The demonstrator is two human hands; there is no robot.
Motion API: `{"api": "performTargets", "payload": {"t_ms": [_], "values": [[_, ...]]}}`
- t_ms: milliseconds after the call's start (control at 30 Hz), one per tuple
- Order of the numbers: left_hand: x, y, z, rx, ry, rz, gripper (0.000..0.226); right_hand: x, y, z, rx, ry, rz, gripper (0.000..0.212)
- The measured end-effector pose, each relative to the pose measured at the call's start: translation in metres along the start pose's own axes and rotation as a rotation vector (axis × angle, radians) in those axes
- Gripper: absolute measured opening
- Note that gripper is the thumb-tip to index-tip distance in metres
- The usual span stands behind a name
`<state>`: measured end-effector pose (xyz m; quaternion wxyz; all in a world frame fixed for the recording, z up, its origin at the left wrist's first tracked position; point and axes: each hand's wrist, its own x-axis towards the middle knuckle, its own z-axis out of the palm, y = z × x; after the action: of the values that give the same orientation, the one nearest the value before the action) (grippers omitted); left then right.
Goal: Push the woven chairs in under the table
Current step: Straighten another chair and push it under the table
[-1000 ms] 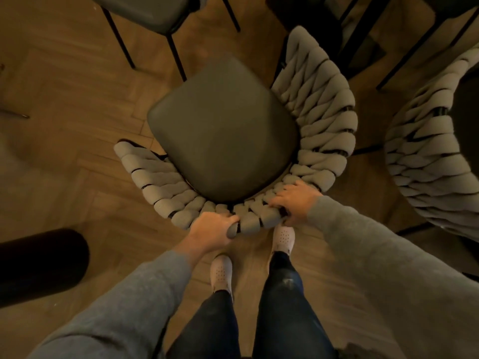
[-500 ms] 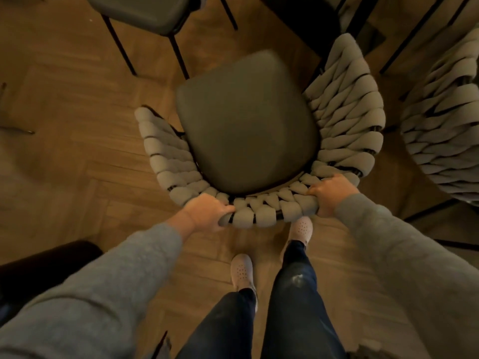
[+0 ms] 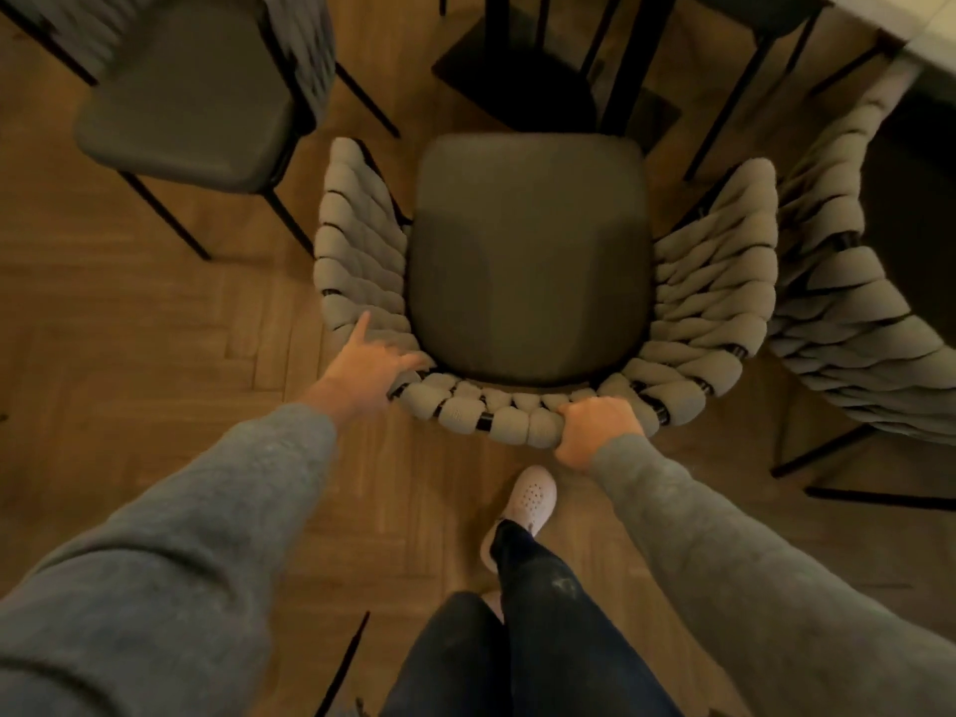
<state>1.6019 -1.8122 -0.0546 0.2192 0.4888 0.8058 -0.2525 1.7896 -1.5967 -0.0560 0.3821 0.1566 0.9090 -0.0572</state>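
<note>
A dining room, by the look: herringbone wood floor [image 3: 129, 328], padded woven chairs [image 3: 527, 251] crowded round a pale desk [image 3: 910, 23] at one o'clock, its black pedestal [image 3: 517, 80] at twelve.

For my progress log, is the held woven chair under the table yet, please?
Not yet: the whole seat of the woven chair shows, none beneath the tabletop.

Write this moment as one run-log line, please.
woven chair: seat not yet under table | left hand: straight fingers touch chair's left side | right hand: grips chair's back rim
</note>
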Motion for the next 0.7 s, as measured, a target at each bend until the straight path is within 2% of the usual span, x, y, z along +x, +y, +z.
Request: {"api": "performTargets", "payload": {"t_ms": [100,200,433,700], "values": [[0.036,-0.019,-0.024,0.029,0.005,-0.092,0.063,0.019,0.0,-0.017,0.077,0.022,0.058,0.028],[0.068,-0.038,-0.049,0.062,-0.052,-0.098,0.061,0.036,-0.001,-0.032,0.154,0.014,0.096,0.03],[0.123,-0.089,-0.075,0.116,-0.075,-0.041,0.056,0.076,-0.003,-0.086,0.188,-0.063,0.123,0.035],[0.184,-0.141,-0.129,0.166,-0.067,0.078,0.057,0.12,-0.002,-0.141,0.307,-0.046,0.22,0.04]]}}
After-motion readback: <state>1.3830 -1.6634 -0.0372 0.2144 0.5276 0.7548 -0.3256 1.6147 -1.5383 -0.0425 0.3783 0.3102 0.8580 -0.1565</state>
